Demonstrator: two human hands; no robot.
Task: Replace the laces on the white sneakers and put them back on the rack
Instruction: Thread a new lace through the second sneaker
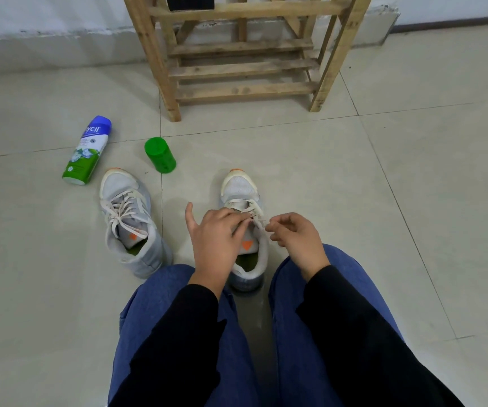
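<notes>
The right hand (295, 237) has its fingers curled, with the tips pinching a flat cream lace (257, 212) just beside the upper eyelets. The left hand (216, 240) lies over the tongue with its fingers bent onto the same lace and its little finger sticking out. Both work on the near sneaker (241, 186), which stands on the floor between the knees, toe pointing away. It is a soft white mesh upper with a cream rubber toe cap, an orange tip, an orange triangle on the tongue and a green insole.

The lower rows are crossed, so the lacing seems to be at its top rows. Whether this lace is the new one I cannot tell.

The second sneaker (125, 207) leans to the left, laced in crosses with its ends loose.

Neither shoe is on the slatted wooden rack (245, 69), well apart at the wall, so tying off and shelving both remain.

A glossy spray can (85, 151) and its green plastic cap (160, 155) lie on the smooth pale floor tiles (354, 177).
</notes>
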